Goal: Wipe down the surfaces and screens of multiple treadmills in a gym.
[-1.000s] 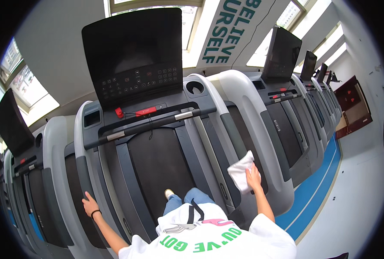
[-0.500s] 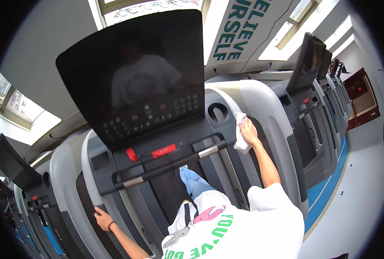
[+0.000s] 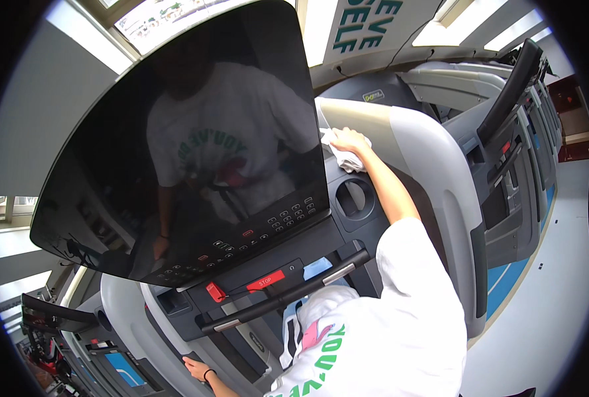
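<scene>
While your right hand is extended past the cup holder, its fingers are closed over a white cloth. The cloth is bunched beneath the palm and rests against the upper right part of the treadmill frame, just beside the right edge of the large black screen. Your right arm is stretched forward, to the right of the cup holder.

Your left hand is low, at the left side rail, and touches it; you cannot tell from this view whether the fingers close around it. A dark band encircles the left wrist.

Between the two arms, the black crossbar runs at a slant below the screen. A red button and a red clip are located between crossbar and screen.
</scene>
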The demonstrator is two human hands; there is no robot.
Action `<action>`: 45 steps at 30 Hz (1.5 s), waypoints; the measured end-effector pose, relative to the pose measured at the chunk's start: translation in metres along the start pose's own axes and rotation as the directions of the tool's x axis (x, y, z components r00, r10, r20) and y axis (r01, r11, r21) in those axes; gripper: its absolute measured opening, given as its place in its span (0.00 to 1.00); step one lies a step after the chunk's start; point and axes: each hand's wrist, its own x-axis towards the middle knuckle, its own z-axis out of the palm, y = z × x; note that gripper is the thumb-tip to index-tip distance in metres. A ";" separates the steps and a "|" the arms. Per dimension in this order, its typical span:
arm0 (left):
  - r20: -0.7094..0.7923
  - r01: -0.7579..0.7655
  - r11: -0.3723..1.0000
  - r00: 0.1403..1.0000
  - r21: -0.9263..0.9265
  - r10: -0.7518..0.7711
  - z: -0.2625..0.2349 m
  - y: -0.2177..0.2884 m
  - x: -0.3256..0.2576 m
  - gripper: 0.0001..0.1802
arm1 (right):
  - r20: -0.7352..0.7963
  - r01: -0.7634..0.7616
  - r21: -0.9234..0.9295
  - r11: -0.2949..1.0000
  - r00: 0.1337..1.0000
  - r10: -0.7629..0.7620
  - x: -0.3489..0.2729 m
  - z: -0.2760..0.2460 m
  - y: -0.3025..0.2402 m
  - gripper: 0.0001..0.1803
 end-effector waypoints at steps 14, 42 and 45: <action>0.025 -0.013 0.999 1.000 -0.048 0.014 0.001 -0.016 0.012 0.35 | -0.503 0.457 0.047 0.888 0.779 -0.375 -0.304 0.069 -0.034 0.21; -0.194 -0.527 0.589 0.822 -0.612 0.535 -0.019 0.036 -0.024 0.30 | -0.561 0.791 0.409 0.455 0.611 -0.558 -0.364 0.155 -0.336 0.23; -0.254 -0.625 0.465 0.728 -0.627 0.636 -0.028 0.058 -0.028 0.26 | -0.674 0.735 0.481 0.477 0.659 -0.334 -0.387 0.141 -0.306 0.21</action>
